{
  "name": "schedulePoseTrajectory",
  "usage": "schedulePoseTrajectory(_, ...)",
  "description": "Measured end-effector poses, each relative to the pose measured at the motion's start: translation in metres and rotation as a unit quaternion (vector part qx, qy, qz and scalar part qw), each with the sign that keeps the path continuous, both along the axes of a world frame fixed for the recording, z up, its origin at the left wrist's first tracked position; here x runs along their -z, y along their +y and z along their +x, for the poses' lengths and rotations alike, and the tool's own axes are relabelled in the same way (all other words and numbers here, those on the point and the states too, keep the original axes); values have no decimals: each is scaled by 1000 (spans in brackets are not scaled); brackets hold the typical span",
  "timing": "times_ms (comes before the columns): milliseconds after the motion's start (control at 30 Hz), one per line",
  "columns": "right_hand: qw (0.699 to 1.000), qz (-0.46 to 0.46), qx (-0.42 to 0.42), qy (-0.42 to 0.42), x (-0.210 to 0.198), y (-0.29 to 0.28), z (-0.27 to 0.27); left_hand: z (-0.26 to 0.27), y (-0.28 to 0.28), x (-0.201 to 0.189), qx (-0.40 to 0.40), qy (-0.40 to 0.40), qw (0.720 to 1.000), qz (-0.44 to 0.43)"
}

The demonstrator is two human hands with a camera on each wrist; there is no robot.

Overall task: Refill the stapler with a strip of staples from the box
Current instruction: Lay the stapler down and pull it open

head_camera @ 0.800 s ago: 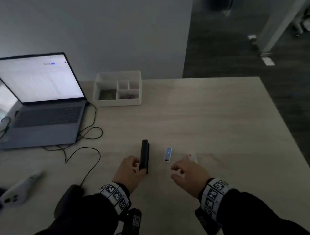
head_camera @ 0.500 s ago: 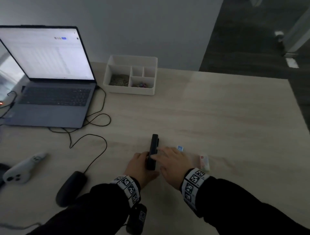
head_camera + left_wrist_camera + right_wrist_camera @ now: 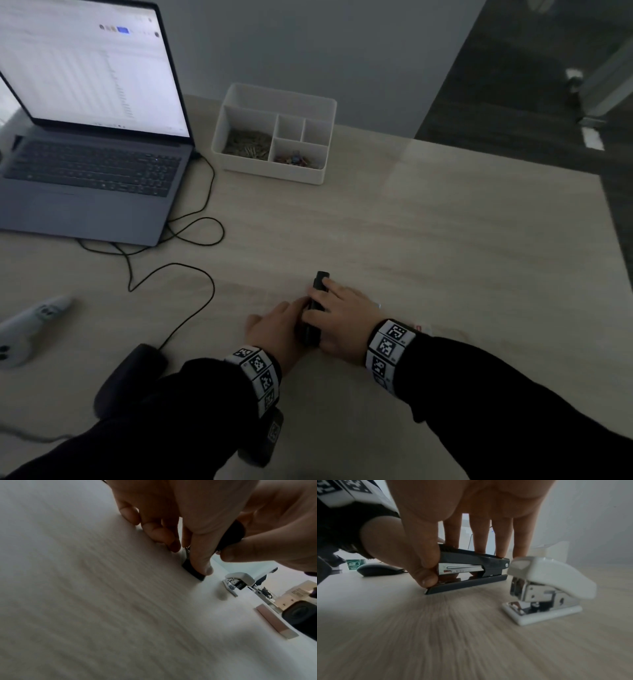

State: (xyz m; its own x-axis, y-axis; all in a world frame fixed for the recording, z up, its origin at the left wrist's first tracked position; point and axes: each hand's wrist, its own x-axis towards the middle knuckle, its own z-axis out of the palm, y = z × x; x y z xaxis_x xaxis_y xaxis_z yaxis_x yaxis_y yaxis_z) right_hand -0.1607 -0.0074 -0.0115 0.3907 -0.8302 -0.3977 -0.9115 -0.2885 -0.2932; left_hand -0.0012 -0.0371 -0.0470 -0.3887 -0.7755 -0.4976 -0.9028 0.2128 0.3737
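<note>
Resting flat on the table (image 3: pixel 428 240), black stapler (image 3: pixel 471 566), gripped from both sides. Right hand (image 3: pixel 342 315) over the top, thumb pinching the front end, fingers down the far side. Left hand (image 3: pixel 274 329) pressed against the other flank, fingers curled onto it. Just beside the grip, small white stapler (image 3: pixel 547 588); farther off, mouse (image 3: pixel 378 569).

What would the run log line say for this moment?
phase: opening | black stapler shut on desk | left hand, right hand grip it
</note>
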Motion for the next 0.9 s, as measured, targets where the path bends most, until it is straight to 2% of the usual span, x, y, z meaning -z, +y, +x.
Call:
schedulePoseTrajectory(133,999,-36,-20,-19,1,-2,-3,1,-4,1,5,-1,1000,7)
schedulePoseTrajectory(267,994,-86,11,-72,-2,-7,-6,2,-6,-1,28,-2,1000,4)
schedulePoseTrajectory(333,991,-110,22,-71,-9,-8,-4,2,-8,-3,38,-7,999,0)
schedulePoseTrajectory(400,990,-80,74,-95,-18,-13,-9,3,-9,-2,45,-11,999,-2)
schedulePoseTrajectory(433,981,-53,132,-131,-21,-16,-14,4,-10,-2,50,-13,999,1)
schedulePoseTrajectory(500,930,-28,278,-239,-27,-21,-25,5,-11,-3,59,-16,998,5)
schedulePoseTrajectory(600,818,19,443,-368,-25,-35,-35,4,-14,-4,65,-15,998,18)
schedulePoseTrajectory(666,734,60,534,-414,-21,-47,-38,5,-15,-3,69,-17,997,22)
schedulePoseTrajectory(733,660,75,620,-418,-12,-58,-47,7,-15,-2,74,-18,997,22)
schedulePoseTrajectory(766,642,73,652,-396,-6,-62,-52,7,-15,-2,76,-20,997,22)
schedulePoseTrajectory(800,637,67,672,-372,0,-64,-57,7,-16,-2,79,-22,996,19)
schedulePoseTrajectory(866,650,59,677,-341,10,-66,-62,6,-17,-1,84,-25,996,18)
schedulePoseTrajectory(900,666,57,666,-330,13,-68,-62,6,-17,-1,86,-26,996,19)
